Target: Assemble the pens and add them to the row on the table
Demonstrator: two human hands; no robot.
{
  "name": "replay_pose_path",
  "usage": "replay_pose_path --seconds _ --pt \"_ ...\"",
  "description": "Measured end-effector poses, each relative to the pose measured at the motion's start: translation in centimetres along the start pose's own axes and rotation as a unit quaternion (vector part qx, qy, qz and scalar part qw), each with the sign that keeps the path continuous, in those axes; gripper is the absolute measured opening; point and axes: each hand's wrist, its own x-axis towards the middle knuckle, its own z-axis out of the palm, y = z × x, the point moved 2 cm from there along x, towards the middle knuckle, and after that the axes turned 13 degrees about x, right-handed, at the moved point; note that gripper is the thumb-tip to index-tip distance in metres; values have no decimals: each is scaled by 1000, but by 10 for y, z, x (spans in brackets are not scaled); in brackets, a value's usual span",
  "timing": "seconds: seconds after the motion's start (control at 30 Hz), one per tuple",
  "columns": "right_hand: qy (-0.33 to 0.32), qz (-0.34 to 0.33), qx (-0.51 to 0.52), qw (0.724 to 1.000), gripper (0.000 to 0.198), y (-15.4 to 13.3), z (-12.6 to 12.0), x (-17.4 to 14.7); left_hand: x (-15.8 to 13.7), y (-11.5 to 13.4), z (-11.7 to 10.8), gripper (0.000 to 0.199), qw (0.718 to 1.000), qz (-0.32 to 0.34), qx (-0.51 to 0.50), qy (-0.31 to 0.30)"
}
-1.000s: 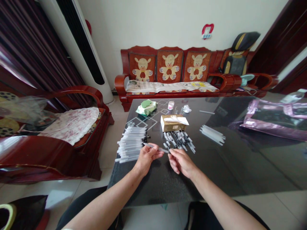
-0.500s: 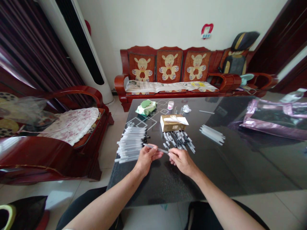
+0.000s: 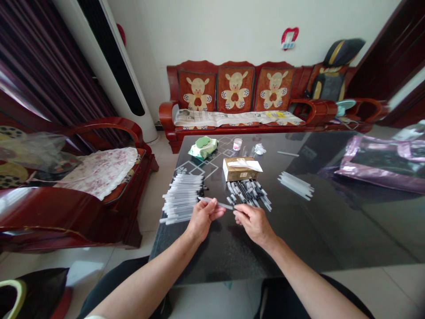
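My left hand (image 3: 203, 218) is closed round a translucent pale pen (image 3: 224, 205), whose left end sticks out past the thumb. At the pen's other end my right hand (image 3: 249, 220) pinches a small dark part, mostly hidden by the fingers. Left of my hands lies a stack of pale pens (image 3: 181, 199) with dark tips pointing right. Beyond my right hand is a pile of short black-and-clear pen parts (image 3: 249, 191). Farther right rests a bundle of pale, empty-looking pen barrels (image 3: 295, 185).
On the dark table (image 3: 299, 239) a tissue box (image 3: 241, 170) stands behind the pile. Farther back are a green wipes pack (image 3: 203, 148), a small tub (image 3: 237, 144), crumpled tissue (image 3: 260, 149) and one lone stick (image 3: 287, 153). A purple-edged clear bag (image 3: 381, 164) lies right.
Both hands keep their grip on the pen, and its dark end still lies at my right fingertips. The whole view has shifted slightly; the piles look unchanged.
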Motion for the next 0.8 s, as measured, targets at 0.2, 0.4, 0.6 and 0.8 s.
replay_pose_path --seconds 0.2,0.4,0.6,0.8 --pt "12 -7 -5 1000 21 -2 -2 -1 0 -1 0 16 1000 -16 -24 -14" --pt "9 -14 -22 1000 20 -3 -4 0 1 -3 -1 16 1000 -11 -18 -13" --pt "5 -20 -43 999 20 -3 -4 0 1 -3 0 22 1000 -2 -10 -12" --pt "-7 -38 -79 996 19 -4 -4 0 0 -1 0 24 1000 10 1 -18"
